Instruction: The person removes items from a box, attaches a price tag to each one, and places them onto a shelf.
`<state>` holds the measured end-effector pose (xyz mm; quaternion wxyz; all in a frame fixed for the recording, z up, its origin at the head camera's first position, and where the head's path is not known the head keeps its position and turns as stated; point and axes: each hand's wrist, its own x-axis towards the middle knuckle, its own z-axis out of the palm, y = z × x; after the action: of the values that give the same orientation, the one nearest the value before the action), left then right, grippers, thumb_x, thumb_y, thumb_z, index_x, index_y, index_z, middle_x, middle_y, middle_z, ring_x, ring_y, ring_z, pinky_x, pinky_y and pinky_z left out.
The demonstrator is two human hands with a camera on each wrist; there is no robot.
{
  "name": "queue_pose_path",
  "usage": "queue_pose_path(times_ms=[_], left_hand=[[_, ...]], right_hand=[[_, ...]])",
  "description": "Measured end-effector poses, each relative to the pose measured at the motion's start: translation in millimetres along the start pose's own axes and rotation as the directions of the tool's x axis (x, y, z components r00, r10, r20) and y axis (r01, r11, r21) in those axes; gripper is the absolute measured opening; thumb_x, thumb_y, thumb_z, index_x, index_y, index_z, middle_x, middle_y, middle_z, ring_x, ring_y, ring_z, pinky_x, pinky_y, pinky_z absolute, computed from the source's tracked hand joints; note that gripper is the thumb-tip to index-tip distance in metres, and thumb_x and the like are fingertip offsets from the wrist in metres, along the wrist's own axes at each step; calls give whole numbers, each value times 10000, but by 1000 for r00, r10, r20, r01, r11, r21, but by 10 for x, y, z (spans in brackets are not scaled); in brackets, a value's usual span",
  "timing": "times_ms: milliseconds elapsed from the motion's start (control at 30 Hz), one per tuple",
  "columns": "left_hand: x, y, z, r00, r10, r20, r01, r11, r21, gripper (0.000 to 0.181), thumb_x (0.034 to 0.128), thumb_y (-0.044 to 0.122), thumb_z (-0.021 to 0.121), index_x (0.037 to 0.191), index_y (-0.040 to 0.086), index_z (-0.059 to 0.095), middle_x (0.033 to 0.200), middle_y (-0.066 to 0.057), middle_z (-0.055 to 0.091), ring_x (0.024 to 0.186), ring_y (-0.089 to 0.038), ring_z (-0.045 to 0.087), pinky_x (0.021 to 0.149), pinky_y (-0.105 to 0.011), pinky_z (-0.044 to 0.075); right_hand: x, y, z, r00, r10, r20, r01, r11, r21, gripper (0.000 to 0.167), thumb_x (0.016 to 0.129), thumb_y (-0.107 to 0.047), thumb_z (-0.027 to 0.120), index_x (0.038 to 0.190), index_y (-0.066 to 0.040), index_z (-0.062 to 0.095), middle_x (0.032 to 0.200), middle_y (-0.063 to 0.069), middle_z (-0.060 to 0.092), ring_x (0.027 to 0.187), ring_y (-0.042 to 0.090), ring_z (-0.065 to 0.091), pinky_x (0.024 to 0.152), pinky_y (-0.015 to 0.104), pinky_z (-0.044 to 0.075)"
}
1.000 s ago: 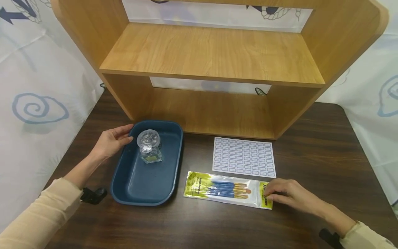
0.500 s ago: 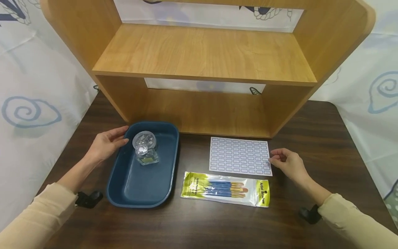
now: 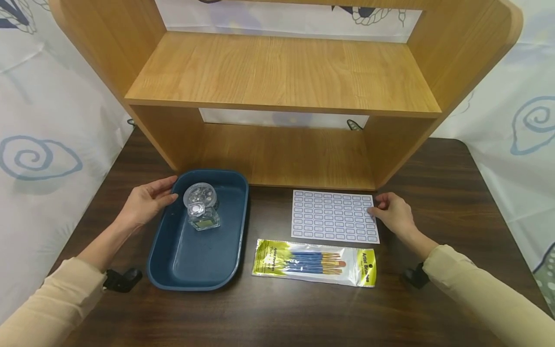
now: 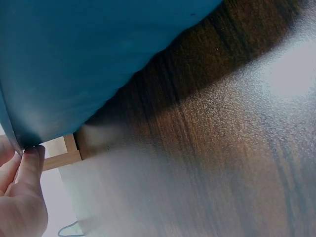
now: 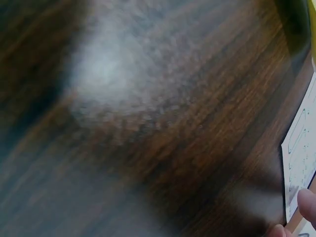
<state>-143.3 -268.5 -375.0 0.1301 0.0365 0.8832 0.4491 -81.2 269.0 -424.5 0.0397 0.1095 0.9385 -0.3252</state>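
At the blue tray (image 3: 208,255), my left hand (image 3: 140,205) pinches the upper left rim; the left wrist view shows the fingers (image 4: 30,165) at the edge of the tray (image 4: 74,59). Inside stand a round clear container (image 3: 200,193) and a small glass bottle (image 3: 204,219), side by side. My right hand (image 3: 396,214) holds the right edge of a white sheet of small printed labels (image 3: 331,217), near its upper corner. In the right wrist view the thumb (image 5: 307,205) lies over the sheet (image 5: 300,153). The sheet lies flat.
A wooden shelf unit (image 3: 282,74) stands behind the tray and sheet. A packet of artist brushes (image 3: 314,262) lies in front of the sheet, on the dark wooden table (image 3: 303,313). White patterned cloth (image 3: 39,111) hangs around the sides and back.
My right hand has left the brush packet's right end, moved up to the label sheet and taken its right edge. My left hand has stayed on the tray rim. The head view has shifted slightly.
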Motion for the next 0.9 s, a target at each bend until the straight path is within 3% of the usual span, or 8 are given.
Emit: queue_pose_path(times_ms=[467, 900], left_hand=[[14, -22, -4, 1000, 8, 0, -8, 1000, -16, 547, 947, 101, 547, 1429, -32, 326, 1416, -283, 388, 1260, -423, 419, 777, -40, 428], [-6, 13, -1, 1000, -6, -2, 6, 1000, -4, 566, 945, 155, 563, 1432, -18, 332, 1415, -268, 399, 1262, -407, 422, 788, -49, 431]], right_hand=[[38, -55, 49, 999, 43, -8, -44, 996, -73, 357, 862, -162, 657, 1132, 50, 559, 900, 145, 564, 702, 216, 494, 534, 281, 328], [33, -122, 75, 995, 96, -6, -96, 991, -94, 330, 876, -162, 631, 1131, 35, 560, 939, 156, 569, 758, 247, 507, 582, 302, 339]])
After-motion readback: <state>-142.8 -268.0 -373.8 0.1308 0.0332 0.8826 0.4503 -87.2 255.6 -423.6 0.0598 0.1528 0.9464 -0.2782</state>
